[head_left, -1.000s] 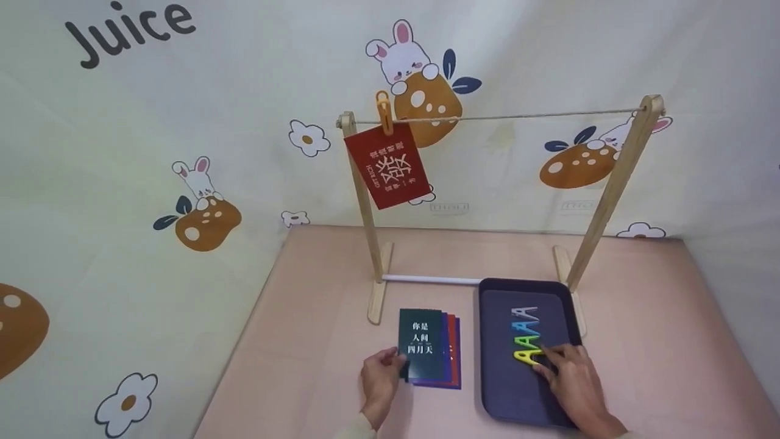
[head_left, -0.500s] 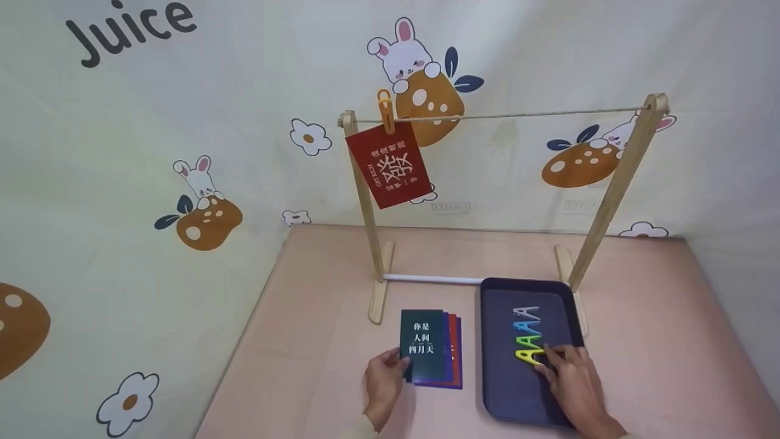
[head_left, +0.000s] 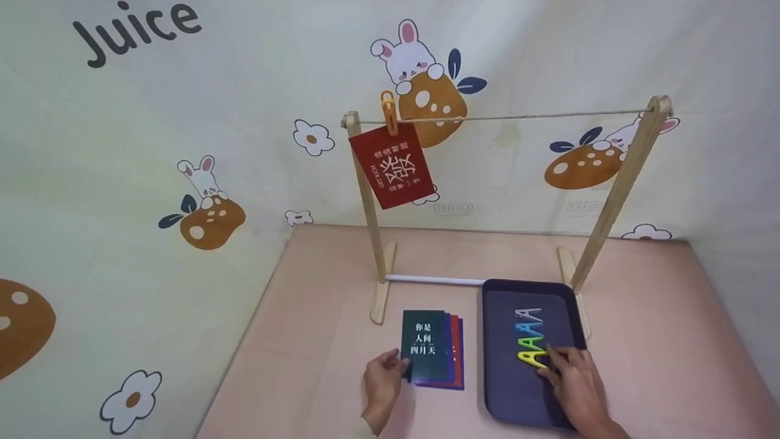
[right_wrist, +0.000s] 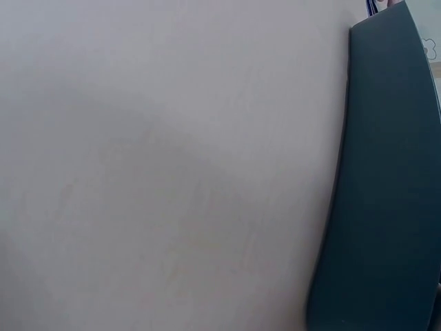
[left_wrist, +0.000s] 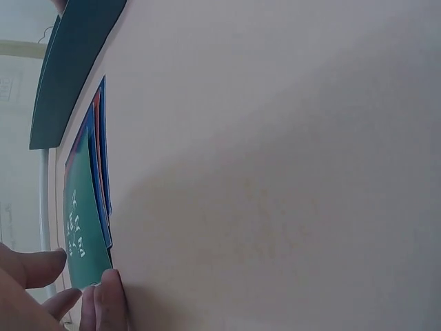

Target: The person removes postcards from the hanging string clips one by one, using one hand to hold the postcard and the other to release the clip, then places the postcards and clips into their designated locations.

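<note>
In the head view a green card with white Chinese characters tops a small fanned stack of blue, red and purple cards. My left hand pinches the green card at its lower left edge, thumb over its face; the left wrist view shows fingers at that edge too. To the right, my right hand reaches into a dark tray and pinches a yellow clothespin between thumb and fingers. Green, blue and pale grey clothespins lie in a row behind it.
Behind the cards and tray stands a wooden frame with a string across its top. An orange clothespin holds a red card on the string's left end. The tray's far end overlaps the frame's white bottom bar.
The head view shifts slightly. Both hands stay nearly where they were, the left at the green card and the right at the yellow clothespin.
</note>
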Motion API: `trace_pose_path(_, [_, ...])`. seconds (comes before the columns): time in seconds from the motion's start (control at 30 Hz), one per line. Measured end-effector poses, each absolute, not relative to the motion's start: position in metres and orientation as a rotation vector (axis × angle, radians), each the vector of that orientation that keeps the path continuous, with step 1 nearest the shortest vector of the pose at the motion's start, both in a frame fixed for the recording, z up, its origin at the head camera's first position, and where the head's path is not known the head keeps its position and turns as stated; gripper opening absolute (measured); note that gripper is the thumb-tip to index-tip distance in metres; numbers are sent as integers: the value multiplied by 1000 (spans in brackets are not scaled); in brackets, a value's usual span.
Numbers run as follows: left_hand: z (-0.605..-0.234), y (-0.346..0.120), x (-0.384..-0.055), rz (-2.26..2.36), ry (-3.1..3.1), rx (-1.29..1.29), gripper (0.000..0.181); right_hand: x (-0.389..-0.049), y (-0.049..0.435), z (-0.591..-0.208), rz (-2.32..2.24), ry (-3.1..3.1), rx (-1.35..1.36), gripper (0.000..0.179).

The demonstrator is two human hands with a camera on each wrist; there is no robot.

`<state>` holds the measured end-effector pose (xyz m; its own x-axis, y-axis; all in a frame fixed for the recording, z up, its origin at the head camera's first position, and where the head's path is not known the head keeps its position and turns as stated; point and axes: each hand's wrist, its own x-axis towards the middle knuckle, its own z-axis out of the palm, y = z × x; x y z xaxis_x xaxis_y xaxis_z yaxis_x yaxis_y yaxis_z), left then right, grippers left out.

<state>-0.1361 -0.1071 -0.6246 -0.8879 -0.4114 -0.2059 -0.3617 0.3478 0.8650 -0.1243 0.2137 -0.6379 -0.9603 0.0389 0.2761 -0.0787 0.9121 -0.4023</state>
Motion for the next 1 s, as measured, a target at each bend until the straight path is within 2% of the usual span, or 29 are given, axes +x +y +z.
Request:
trace_pose_path(0.43, [-610, -119, -135, -1724, -2501, 822, 28, -127, 211, -625, 662, -2560, 65, 45])
trace_pose_path(0.7, [-602, -122, -136, -1878, -2431, 735, 33, -130, 203, -613, 657, -2408, 225, 47])
trace_pose_path(0.8, [-597, -122, -134, -1902, -2469, 642, 41, -129, 197, -605, 672, -2348, 348, 46])
trace_pose_path(0.9, [-590, -122, -134, -1941, -2524, 506, 56, -131, 189, -594, 710, -2253, 499, 31])
trace_pose_path(1.0, [-580, -122, -134, -2001, -2532, 391, 72, -134, 179, -578, 734, -2155, 631, 38])
